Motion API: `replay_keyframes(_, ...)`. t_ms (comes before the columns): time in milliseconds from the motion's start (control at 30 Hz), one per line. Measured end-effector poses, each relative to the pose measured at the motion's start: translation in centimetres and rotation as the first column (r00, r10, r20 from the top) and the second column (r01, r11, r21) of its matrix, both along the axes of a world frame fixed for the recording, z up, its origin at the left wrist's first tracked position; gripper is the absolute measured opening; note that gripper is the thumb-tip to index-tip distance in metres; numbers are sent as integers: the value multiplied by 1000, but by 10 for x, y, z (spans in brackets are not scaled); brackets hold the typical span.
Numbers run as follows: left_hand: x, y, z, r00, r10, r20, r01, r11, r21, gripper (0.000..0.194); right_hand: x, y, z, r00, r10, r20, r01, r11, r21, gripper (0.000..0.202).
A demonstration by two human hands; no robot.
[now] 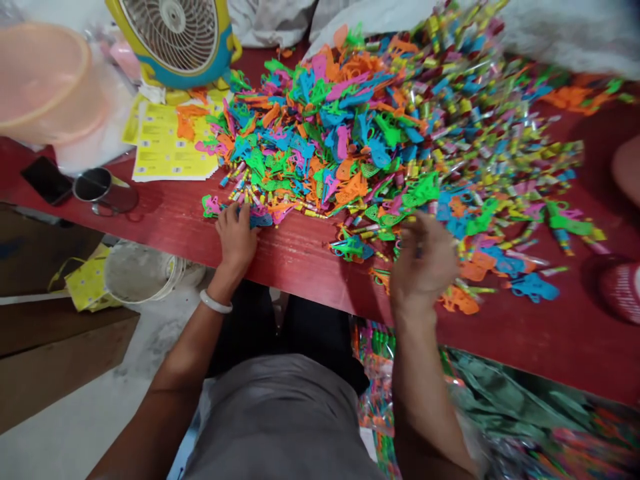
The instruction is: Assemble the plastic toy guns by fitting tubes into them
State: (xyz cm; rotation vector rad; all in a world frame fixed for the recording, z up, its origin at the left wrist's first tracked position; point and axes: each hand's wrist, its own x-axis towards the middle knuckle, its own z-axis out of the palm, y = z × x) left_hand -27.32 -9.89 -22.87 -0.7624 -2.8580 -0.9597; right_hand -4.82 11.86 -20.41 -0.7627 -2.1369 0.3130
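A large heap of small flat plastic pieces (pixel 320 147) in green, blue, orange and pink covers the middle of the red table (pixel 310 267). My left hand (pixel 237 233), with a white bangle on the wrist, is at the heap's front left edge, its fingers curled down on a few pink, green and blue pieces. My right hand (pixel 425 257) is over the front right part of the heap, blurred by motion; whether it grips a piece cannot be made out. Small yellow-banded tubes (pixel 470 133) are piled at the right.
A yellow and blue fan (pixel 175 33) stands behind yellow printed sheets (pixel 175 150). At the left are a pink basin (pixel 45 87), a metal mug (pixel 107 190) and a phone (pixel 47 180). A bucket (pixel 143 270) is below the table. A red container (pixel 623 290) sits far right.
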Motion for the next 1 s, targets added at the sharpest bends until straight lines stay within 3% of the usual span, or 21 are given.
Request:
replay_keyframes(100, 9, 3, -5, 997, -64, -44, 63, 998, -25, 36, -32, -49, -26, 920, 336, 201, -314, 940, -134, 29)
replay_keyframes(200, 18, 7, -5, 992, -123, -43, 123, 992, 7, 22, -63, -85, -54, 798, 496, 341, -424, 865, -267, 31)
replay_keyframes(267, 17, 6, -3, 990, -134, -50, 137, 989, 63, 19, -71, -91, -63, 786, 508, 352, -434, 859, -271, 37)
replay_keyframes(367, 9, 0, 5, 994, -82, -71, 95, 973, 210, 16, -63, -86, -67, 809, 495, 317, -455, 869, -196, 43)
replay_keyframes(433, 6, -3, 13, 1000, -13, -18, 19, 937, 348, 15, -49, -84, -67, 829, 464, 312, -441, 886, -143, 38)
replay_keyframes(500, 7, -3, 19, 992, 6, 127, -68, 866, 495, 16, -37, -85, -68, 841, 437, 320, -421, 899, -120, 27)
replay_keyframes(600, 18, 3, 24, 903, -153, 401, -161, 745, 647, 17, -31, -86, -69, 857, 440, 269, -405, 897, -176, 17)
replay_keyframes(667, 28, 8, 23, 820, -266, 507, -191, 708, 680, 18, -35, -84, -65, 881, 445, 159, -389, 874, -291, 19)
replay_keyframes(767, 45, 12, 21, 726, -377, 576, -148, 731, 666, 20, -45, -77, -49, 913, 405, -42, -364, 765, -532, 25)
replay_keyframes(867, 58, 13, 21, 579, -497, 646, -51, 769, 637, 26, -53, -75, -32, 900, 414, -138, -391, 625, -675, 27)
replay_keyframes(933, 65, 13, 22, 523, -507, 685, -79, 771, 631, 31, -56, -79, -27, 887, 418, -199, -411, 515, -753, 27)
replay_keyframes(1000, 71, 14, 22, 519, -472, 713, -170, 761, 627, 33, -55, -85, -27, 897, 327, -298, -416, 393, -820, 29)
